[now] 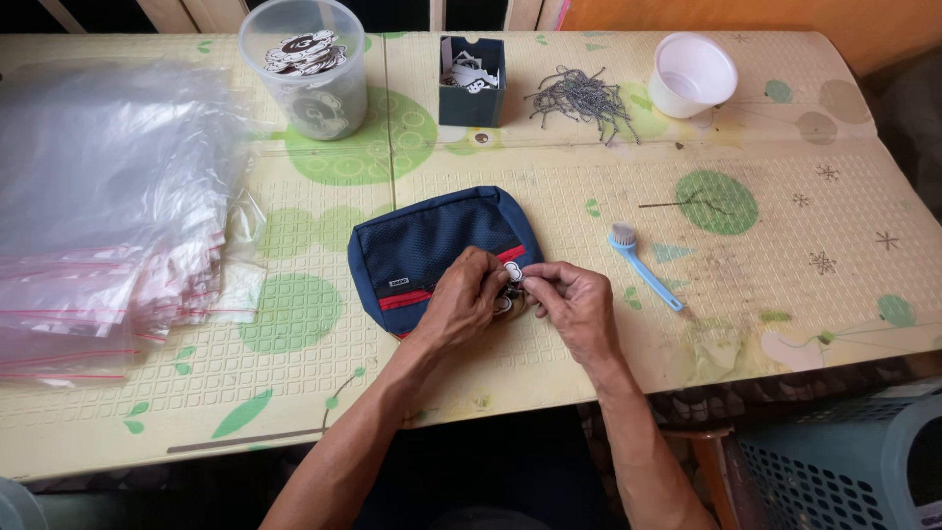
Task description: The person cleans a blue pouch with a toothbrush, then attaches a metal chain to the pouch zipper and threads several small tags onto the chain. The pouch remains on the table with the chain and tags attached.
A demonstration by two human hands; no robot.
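A navy blue pouch [432, 240] with a red zipper strip lies flat in the middle of the table. My left hand [463, 297] rests on the pouch's lower right corner, fingers pinched on a small round white tag [513, 272] near the zipper end. My right hand [576, 302] meets it from the right, thumb and forefinger pinched at the same tag. What else sits between the fingertips is too small to tell.
A stack of clear zip bags [98, 206] covers the left. At the back stand a clear tub of round tags [306, 69], a dark blue box [471, 80], a pile of grey strings [582, 98] and a white cup [691, 75]. A small blue brush [643, 265] lies right of my hands. A blue basket [844, 471] stands below right.
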